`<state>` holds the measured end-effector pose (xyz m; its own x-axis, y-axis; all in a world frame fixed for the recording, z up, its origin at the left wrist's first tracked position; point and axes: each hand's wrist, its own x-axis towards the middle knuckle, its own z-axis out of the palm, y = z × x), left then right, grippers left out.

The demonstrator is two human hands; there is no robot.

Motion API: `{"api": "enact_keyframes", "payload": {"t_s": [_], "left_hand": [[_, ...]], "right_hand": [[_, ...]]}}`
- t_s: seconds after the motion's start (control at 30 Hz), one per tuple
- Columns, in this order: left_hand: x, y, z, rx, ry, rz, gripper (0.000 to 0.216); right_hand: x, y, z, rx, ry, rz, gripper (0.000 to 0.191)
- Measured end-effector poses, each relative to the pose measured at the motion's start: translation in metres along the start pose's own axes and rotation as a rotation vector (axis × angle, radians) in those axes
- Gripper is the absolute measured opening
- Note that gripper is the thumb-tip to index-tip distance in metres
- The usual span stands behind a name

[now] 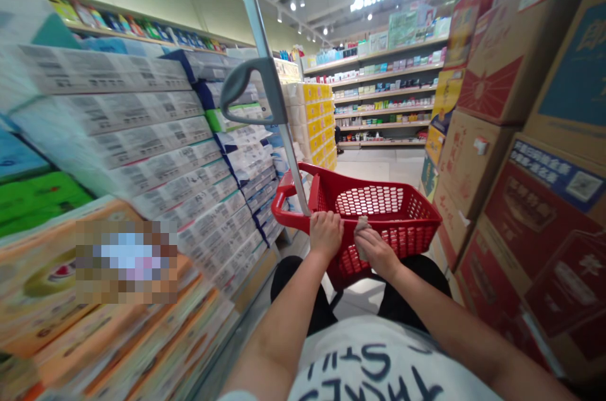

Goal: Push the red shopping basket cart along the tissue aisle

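A red plastic shopping basket (402, 215) on wheels stands in the aisle just ahead of me, with nothing visible inside it. Its grey pull handle (265, 82) rises up and to the left. My left hand (326, 233) is closed over the near rim of the basket, at the foot of the handle. My right hand (376, 251) is closed on a small grey cloth (362, 227) and presses it against the same rim, just right of my left hand.
Stacked tissue and paper packs (156, 155) fill the shelves close on my left. Piled cardboard boxes (525, 155) wall the right side. The narrow aisle floor (379, 167) runs ahead to shelves of goods (386, 95) at the back.
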<state>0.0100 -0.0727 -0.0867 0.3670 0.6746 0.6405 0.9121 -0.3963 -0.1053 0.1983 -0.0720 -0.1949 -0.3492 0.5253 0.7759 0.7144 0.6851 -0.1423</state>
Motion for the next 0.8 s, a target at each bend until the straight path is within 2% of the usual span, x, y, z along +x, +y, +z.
{"api": "enact_keyframes", "payload": {"t_s": [0.17, 0.23, 0.4, 0.63, 0.8], "left_hand": [[0.0, 0.001, 0.0, 0.008, -0.012, 0.01, 0.02], [0.001, 0.001, 0.001, 0.004, -0.017, 0.005, 0.02], [0.002, 0.002, 0.001, 0.004, -0.009, -0.003, 0.02], [0.001, 0.002, 0.002, 0.026, 0.007, 0.014, 0.021], [0.001, 0.003, 0.004, 0.019, 0.02, 0.002, 0.02]], "right_hand": [[-0.002, 0.001, 0.001, 0.024, 0.023, 0.178, 0.037], [0.005, -0.005, -0.001, 0.038, 0.01, 0.174, 0.034], [0.021, -0.023, 0.002, 0.111, -0.015, 0.053, 0.033], [0.006, -0.018, 0.013, 0.098, -0.078, 0.13, 0.033], [0.012, -0.02, 0.01, 0.081, -0.099, 0.144, 0.03]]}}
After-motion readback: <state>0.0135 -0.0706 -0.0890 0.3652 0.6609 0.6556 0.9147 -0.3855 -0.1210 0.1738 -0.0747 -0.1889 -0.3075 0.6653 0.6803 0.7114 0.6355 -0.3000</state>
